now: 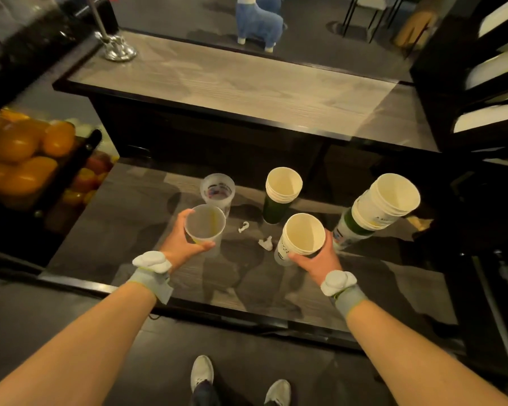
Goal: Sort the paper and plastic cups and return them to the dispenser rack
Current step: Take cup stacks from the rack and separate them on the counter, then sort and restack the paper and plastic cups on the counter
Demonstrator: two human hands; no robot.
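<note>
My left hand (pixel 179 241) grips a frosted plastic cup (pixel 205 222) just above the low dark table (pixel 123 230). Right behind it stands another plastic cup (pixel 217 190) with a printed label. My right hand (pixel 316 260) holds a white paper cup (pixel 302 234) upright near the table's middle. A stack of paper cups with a green side (pixel 282 190) stands behind it. Further right, a taller stack of white paper cups (pixel 376 209) leans to the right. The dispenser rack (pixel 487 92) with white cup stacks stands at the far right.
Two crumpled white scraps (pixel 266 242) lie between the cups. A crate of oranges (pixel 21 148) sits at the left edge. A higher wooden counter (pixel 232 83) runs behind, with a chrome stand (pixel 116 45). A blue toy animal (pixel 258 22) stands on the floor beyond.
</note>
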